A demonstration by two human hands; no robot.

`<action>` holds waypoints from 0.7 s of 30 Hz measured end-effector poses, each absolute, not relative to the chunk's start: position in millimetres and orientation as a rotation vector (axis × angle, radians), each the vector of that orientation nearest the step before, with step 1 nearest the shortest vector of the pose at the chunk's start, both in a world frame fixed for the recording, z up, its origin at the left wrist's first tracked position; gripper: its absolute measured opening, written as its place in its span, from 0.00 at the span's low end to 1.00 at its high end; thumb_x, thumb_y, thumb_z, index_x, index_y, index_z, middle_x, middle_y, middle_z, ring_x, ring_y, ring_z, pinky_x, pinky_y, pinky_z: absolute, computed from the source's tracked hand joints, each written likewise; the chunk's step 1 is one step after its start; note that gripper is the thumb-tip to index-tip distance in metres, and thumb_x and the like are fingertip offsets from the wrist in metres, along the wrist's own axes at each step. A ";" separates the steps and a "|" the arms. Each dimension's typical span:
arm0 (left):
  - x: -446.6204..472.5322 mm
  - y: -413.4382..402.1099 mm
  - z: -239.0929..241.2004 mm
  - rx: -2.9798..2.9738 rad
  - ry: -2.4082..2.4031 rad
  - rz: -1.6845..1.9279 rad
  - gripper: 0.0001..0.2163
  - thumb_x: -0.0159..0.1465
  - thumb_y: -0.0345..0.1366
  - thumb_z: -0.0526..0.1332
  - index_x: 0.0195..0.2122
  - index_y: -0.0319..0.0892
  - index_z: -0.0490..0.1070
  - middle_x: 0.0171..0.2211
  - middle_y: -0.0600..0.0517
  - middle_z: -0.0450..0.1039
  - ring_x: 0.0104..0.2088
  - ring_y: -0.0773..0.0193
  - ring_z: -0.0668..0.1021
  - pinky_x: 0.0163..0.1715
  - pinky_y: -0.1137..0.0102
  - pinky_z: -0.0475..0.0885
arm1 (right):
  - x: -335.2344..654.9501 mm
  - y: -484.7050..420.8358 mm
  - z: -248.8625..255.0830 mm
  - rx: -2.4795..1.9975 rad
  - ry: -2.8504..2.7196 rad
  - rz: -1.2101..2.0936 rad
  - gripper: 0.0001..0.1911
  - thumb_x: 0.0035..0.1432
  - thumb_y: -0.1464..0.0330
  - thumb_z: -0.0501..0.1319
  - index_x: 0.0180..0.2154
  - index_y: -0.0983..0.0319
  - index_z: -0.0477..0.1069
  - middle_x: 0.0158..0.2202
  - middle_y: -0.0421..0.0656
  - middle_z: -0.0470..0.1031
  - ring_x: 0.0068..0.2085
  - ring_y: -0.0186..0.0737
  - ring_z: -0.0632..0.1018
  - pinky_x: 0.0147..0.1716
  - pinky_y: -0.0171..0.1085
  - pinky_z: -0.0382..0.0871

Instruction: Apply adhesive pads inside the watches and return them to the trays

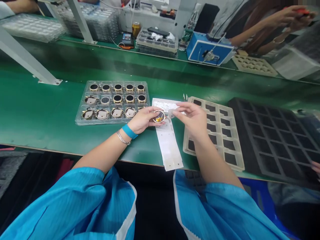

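my left hand (142, 120) grips a round gold-rimmed part (159, 116) by its edge, just right of a clear blister tray (79, 115) holding more like it. my right hand (191, 116) pinches a clear film tab (171, 113) at the part's face, above a white backing strip (168, 143). further right lie a beige cell tray (235, 160) and a black foam tray (275, 143). a slack grip could drop the part; a crooked pull could crease the film or scuff the rim.

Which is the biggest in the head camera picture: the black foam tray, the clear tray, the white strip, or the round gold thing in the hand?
Largest to smallest:
1. black foam tray
2. clear plastic tray
3. white strip, long but narrow, so this ranking is unsure
4. round gold-rimmed case, in the left hand
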State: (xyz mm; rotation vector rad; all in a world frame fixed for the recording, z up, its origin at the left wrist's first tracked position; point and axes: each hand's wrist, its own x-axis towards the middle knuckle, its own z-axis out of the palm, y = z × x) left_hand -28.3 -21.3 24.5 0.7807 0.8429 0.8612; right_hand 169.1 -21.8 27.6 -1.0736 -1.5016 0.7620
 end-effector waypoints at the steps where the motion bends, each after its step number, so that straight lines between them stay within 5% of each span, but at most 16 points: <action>1: -28.6 -21.5 24.8 0.757 0.840 0.866 0.07 0.64 0.26 0.60 0.42 0.35 0.73 0.32 0.47 0.78 0.30 0.63 0.82 0.33 0.69 0.80 | 167.5 -24.2 22.6 -1.082 -1.511 0.778 0.15 0.48 0.64 0.71 0.39 0.58 0.75 0.32 0.38 0.78 0.37 0.40 0.80 0.46 0.45 0.74; 9: -28.4 -23.5 25.5 0.747 0.834 0.849 0.18 0.57 0.21 0.56 0.46 0.34 0.77 0.36 0.46 0.79 0.34 0.63 0.82 0.43 0.62 0.80 | 149.3 -44.2 19.5 -1.141 -1.575 0.735 0.10 0.51 0.68 0.69 0.35 0.59 0.71 0.32 0.36 0.75 0.35 0.36 0.78 0.42 0.41 0.73; 21: -26.9 -27.9 24.3 0.845 0.778 0.809 0.18 0.55 0.20 0.57 0.45 0.35 0.78 0.28 0.53 0.75 0.32 0.68 0.80 0.47 0.63 0.80 | 143.5 -50.8 22.1 -1.220 -1.619 0.601 0.10 0.52 0.71 0.66 0.31 0.58 0.65 0.31 0.35 0.73 0.35 0.36 0.77 0.40 0.40 0.71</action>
